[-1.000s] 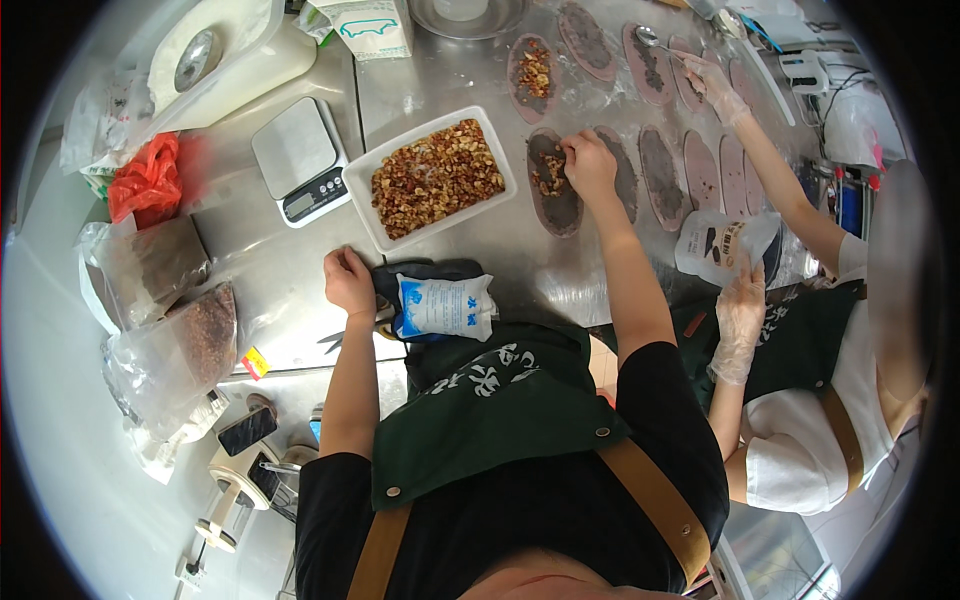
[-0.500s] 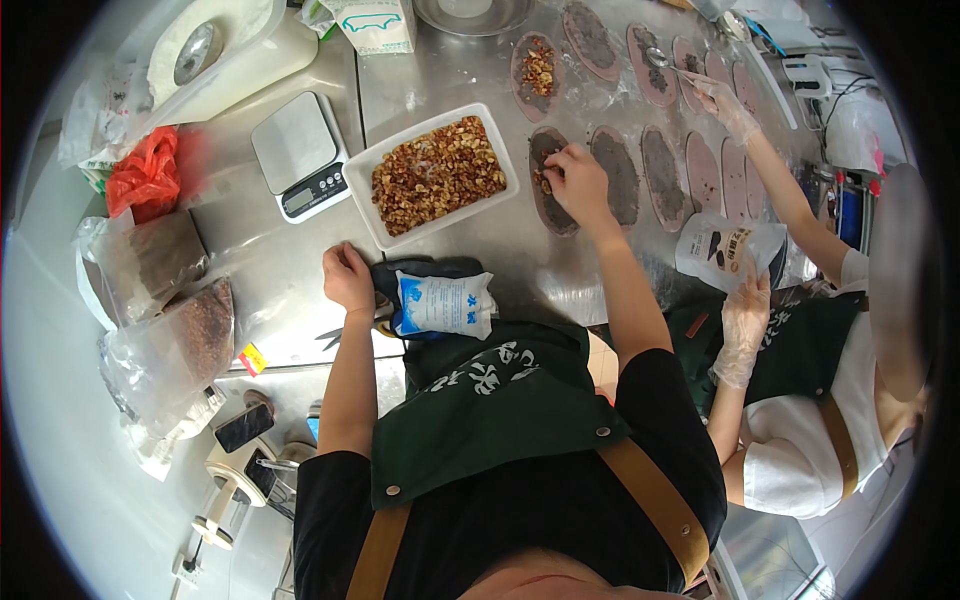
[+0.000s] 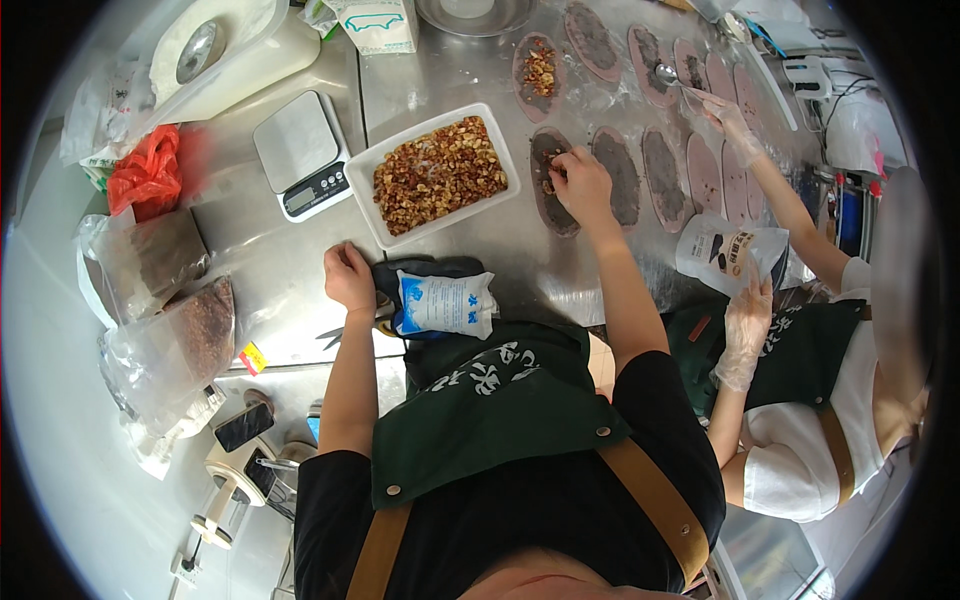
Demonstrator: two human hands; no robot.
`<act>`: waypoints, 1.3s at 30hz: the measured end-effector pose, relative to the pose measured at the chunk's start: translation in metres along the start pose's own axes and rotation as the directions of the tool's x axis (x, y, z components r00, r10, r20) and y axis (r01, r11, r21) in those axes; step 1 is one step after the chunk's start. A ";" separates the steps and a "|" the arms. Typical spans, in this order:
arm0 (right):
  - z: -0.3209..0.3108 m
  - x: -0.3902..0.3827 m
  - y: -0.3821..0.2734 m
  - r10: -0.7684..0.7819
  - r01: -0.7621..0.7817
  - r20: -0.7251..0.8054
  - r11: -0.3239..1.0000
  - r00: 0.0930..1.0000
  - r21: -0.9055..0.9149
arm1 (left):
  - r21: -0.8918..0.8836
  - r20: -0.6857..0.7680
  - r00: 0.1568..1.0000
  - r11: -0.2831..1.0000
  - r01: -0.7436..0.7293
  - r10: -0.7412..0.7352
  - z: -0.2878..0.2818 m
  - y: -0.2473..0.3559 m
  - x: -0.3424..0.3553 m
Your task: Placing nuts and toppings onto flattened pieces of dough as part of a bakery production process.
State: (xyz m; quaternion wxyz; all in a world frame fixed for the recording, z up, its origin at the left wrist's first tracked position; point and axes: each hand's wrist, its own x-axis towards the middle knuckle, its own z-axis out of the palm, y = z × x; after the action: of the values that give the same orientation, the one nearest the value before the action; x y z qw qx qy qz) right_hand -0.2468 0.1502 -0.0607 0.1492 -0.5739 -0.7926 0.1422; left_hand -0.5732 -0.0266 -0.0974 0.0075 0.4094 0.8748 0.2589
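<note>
My right hand (image 3: 584, 186) is closed in a pinch over an oval of pinkish dough (image 3: 556, 222) with a dark spread on it. A few nut pieces (image 3: 548, 187) show at its fingertips. My left hand (image 3: 350, 277) rests curled on the table near its front edge, and its palm is hidden. Between and beyond my hands stands a white tray (image 3: 367, 203) of chopped nuts (image 3: 440, 172). Another dough oval (image 3: 523, 97) farther back carries a heap of nuts. Several more ovals lie in two rows to the right, some darkly spread, some paler.
At right, a co-worker's gloved hand (image 3: 728, 125) holds a spoon (image 3: 668, 74); the other grips a white pouch (image 3: 715, 250). A scale (image 3: 297, 145) stands left of the tray. A blue-and-white packet (image 3: 445, 304) and scissors (image 3: 333, 336) lie near me; bags (image 3: 165, 330) are far left.
My right hand has shifted very slightly over the same dough oval. The co-worker's spoon has moved a little to the right and nearer. My left hand stays in place.
</note>
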 end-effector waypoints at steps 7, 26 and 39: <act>-0.011 -0.008 0.010 0.129 -0.105 -0.149 0.981 0.980 0.161 | -0.001 0.000 1.000 1.000 -0.003 0.003 0.001 -0.002 0.000; -0.003 0.000 0.022 0.025 -0.023 -0.090 1.000 0.996 0.017 | 0.012 0.014 1.000 1.000 0.009 -0.010 -0.001 0.001 0.001; -0.007 -0.056 0.005 0.331 -0.309 -0.098 0.931 0.938 0.193 | 0.011 0.009 1.000 1.000 -0.002 0.002 -0.001 0.000 0.000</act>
State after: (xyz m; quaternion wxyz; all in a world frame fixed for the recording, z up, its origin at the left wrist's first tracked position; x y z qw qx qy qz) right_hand -0.2234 0.0990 -0.0604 0.2244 -0.6882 -0.6615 0.1961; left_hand -0.5733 -0.0268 -0.0966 0.0087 0.4115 0.8758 0.2523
